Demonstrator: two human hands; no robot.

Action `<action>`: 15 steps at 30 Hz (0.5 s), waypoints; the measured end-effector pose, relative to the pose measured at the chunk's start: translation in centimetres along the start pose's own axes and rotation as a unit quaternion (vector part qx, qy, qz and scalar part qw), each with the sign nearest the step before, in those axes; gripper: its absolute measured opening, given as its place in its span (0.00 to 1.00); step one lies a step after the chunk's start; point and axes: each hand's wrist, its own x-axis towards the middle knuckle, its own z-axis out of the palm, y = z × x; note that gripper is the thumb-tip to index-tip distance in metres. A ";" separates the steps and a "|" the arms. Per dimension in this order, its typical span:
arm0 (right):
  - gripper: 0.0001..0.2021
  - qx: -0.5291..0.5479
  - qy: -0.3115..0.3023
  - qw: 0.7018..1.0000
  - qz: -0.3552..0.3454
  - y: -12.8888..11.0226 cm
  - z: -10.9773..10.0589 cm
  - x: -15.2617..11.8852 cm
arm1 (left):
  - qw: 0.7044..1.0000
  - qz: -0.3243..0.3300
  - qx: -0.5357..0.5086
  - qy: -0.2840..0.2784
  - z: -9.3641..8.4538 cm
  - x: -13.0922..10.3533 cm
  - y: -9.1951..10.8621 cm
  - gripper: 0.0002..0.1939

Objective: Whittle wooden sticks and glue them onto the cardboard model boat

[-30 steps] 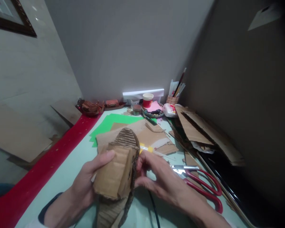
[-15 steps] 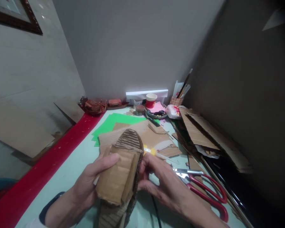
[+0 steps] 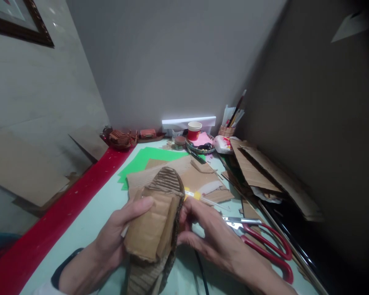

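A brown cardboard boat model (image 3: 149, 225) with ribbed ends and a raised box-like middle is tilted up in front of me. My left hand (image 3: 119, 227) grips it from the left, thumb pressed on the top of the raised part. At the boat's right edge, my right hand (image 3: 203, 233) has its fingers curled against the side; the fingertips are partly hidden. Just beyond those fingers lies a yellow-handled tool with a thin clear shaft (image 3: 193, 194). Large red-handled scissors (image 3: 269, 241) rest beside my right wrist. Below the right hand runs a black cord (image 3: 202, 272).
Cardboard sheets (image 3: 199, 176) and green paper (image 3: 153, 153) lie behind the boat. At the back are small boat models (image 3: 119, 139), a red paper cup (image 3: 194, 131) on a round tray, and a pen holder (image 3: 226, 130). Stacked cardboard (image 3: 258, 168) lines the right side.
The view has shifted very slightly. Both hands and the cardboard boat keep nearly the same pose, with only a tiny movement of the right fingers along its edge.
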 end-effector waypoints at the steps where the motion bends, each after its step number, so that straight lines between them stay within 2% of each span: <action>1: 0.15 -0.002 0.001 1.000 0.001 0.1 0.0 0.0 | 1.000 -0.005 -0.001 -0.004 -0.1 0.0 0.0 0.14; 6: 0.13 0.003 -0.003 1.000 0.004 0.2 0.0 -0.1 | 1.000 0.003 -0.005 -0.019 -0.2 -0.3 0.1 0.10; 15: 0.12 0.005 -0.011 1.000 0.014 -0.4 -0.3 0.0 | 0.999 0.005 0.033 -0.024 -0.6 -0.2 0.0 0.15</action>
